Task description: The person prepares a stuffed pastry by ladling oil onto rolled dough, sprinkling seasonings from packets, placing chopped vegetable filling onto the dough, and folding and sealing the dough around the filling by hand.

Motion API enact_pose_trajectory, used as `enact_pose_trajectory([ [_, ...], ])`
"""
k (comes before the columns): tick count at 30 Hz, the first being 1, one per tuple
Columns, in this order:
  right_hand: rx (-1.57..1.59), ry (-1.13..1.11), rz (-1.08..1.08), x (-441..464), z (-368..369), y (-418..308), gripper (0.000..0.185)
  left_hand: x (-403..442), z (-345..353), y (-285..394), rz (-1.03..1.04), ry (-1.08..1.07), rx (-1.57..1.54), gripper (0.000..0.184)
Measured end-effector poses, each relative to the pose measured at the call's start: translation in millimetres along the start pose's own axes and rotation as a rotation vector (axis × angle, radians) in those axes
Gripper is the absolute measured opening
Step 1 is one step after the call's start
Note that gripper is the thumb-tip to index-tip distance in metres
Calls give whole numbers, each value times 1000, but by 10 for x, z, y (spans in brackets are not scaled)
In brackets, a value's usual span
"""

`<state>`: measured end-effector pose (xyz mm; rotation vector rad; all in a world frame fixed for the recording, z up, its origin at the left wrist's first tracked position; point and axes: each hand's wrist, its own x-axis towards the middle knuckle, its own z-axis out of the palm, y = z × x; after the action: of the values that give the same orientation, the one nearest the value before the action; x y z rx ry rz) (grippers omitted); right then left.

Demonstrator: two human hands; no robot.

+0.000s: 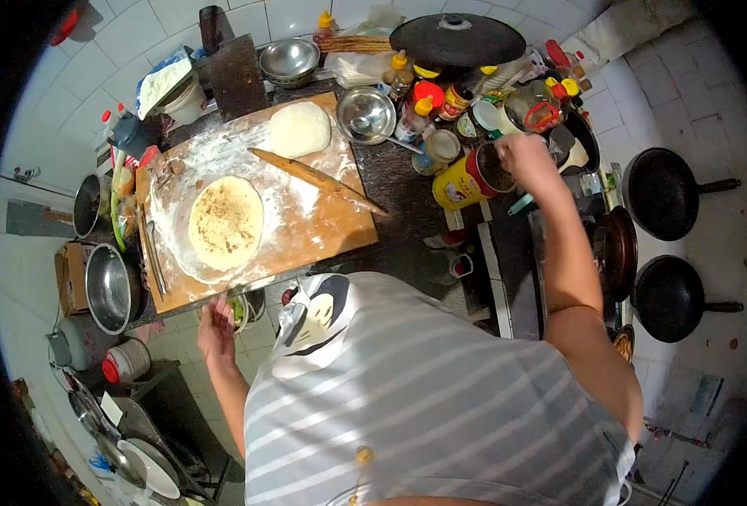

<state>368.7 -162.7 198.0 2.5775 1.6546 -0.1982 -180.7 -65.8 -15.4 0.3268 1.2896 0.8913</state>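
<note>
The flat dough (226, 223) lies on the board (331, 234), long axis pointing away from the person. The left hand (216, 329) has loosely open fingers; the right hand (525, 162) bends over the can (458, 185), its grip hidden.

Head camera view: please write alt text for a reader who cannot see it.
A person's right hand is at the mouth of a yellow tin; the left hand is by the near edge of a floured board. On the board lie a flat, brown-specked dough round, a plain dough lump and a rolling pin.
</note>
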Motion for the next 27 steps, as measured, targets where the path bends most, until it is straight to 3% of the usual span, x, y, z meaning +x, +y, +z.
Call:
enact_pose_trajectory([
  [3,-83,-301,-328,284,909,791,22,-2,353,-9,-11,-53,31,32],
  [5,-157,-549,-536,483,1354,857,21,-27,497,-13,-13,-84,46,31],
  [8,-257,-837,-698,677,1744,773,21,-165,647,-3,18,-61,49,30],
  [12,-382,-968,-828,827,1983,707,20,-470,549,-23,101,7,-11,29],
  [21,-415,-971,-784,910,1840,714,18,-808,26,-228,112,193,-102,29],
  [27,-111,-865,-445,717,1116,751,17,-563,-49,-150,86,112,-134,28],
])
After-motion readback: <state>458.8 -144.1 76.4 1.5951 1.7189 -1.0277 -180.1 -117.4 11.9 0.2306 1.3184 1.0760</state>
